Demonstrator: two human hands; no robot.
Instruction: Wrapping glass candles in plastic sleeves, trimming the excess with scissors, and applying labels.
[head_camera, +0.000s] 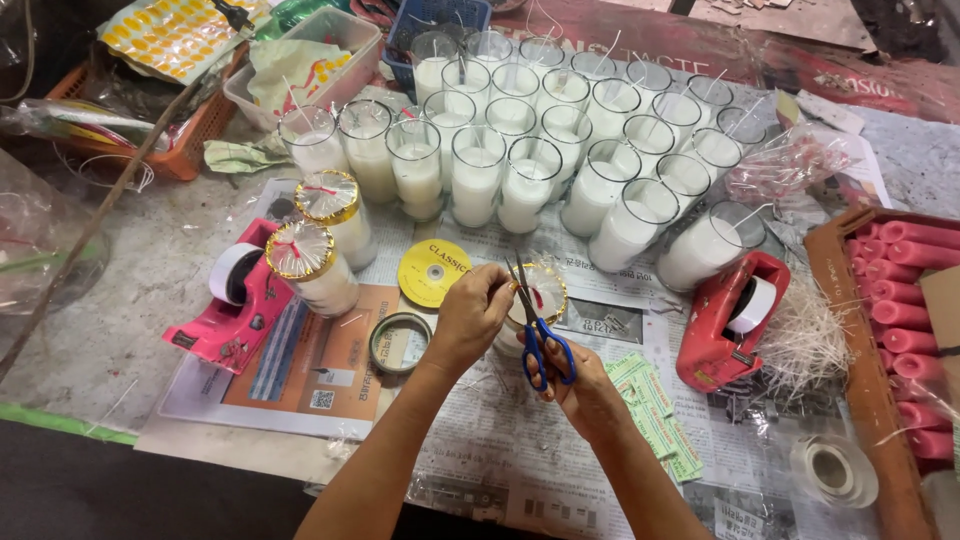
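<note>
1. The right hand (580, 385) is closed around the blue handles of a pair of scissors (540, 335), fingers through the loops, blades pointing up and away from the person.
2. The left hand (472, 315) is closed in a pinch at the top of a glass candle (535, 300) that has a gold-rimmed cover, just beside the scissor blades.
3. That candle stands on newspaper (560, 450) at the middle of the table, partly hidden behind both hands.
4. Two more covered candles (312, 262) with gold rims and red ties stand well to the left, next to a pink tape dispenser (240, 300).
5. A yellow ribbon spool (433, 272) lies flat just left of the left hand, and a smaller roll (398, 343) lies below it.
6. A large cluster of open glass candles (540, 150) with white wax and wicks fills the far side of the table.
7. A red tape dispenser (730, 320) sits to the right, near green label strips (655, 415).
8. Pink candle sticks (910, 320) lie stacked in a tray at the right edge.
</note>
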